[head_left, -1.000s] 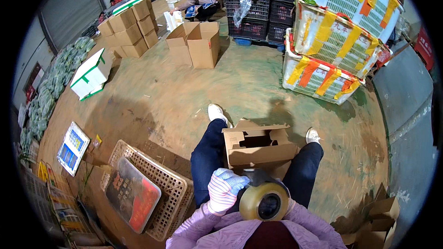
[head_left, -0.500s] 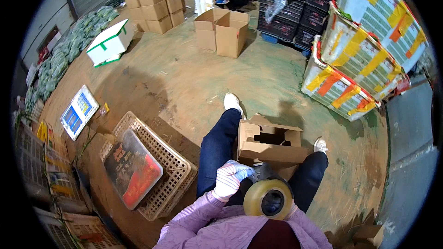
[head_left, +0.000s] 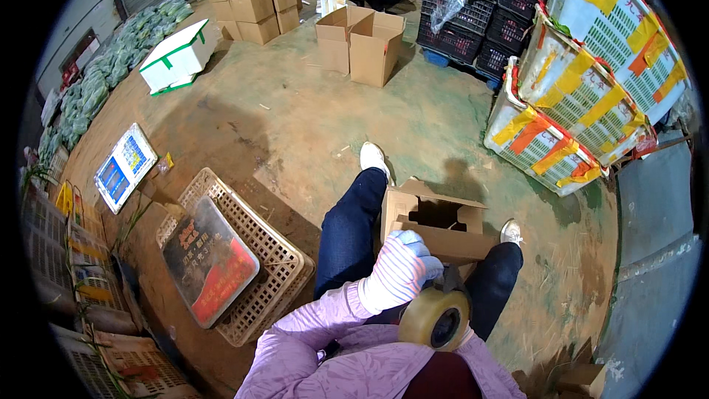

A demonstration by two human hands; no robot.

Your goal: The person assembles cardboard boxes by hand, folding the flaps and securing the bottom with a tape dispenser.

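1. Striped-gloved left hand (head_left: 402,270) has shifted rightward, toward the yellowish packing-tape roll (head_left: 416,318); fingers curled, hold unclear;
2. Right hand (head_left: 467,337) mostly hidden behind the roll; grip cannot be told;
3. Cardboard carton (head_left: 447,242) between the legs (head_left: 347,236), walls up; mouth unsealed.

stacked brown cartons (head_left: 253,4) | black crates (head_left: 467,24) | green-taped white box (head_left: 176,59) | tan basket (head_left: 276,253)

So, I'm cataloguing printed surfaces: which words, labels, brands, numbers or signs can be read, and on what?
I won't copy wording, but print stands here:
Taped white crates: red characters, partly legible.
Black-and-red board on the basket: several lines, worn, hard to read.
Blue-and-white panel: too small to read.
Black crates: small marks, too small to read.
Tape roll: none I can make out.
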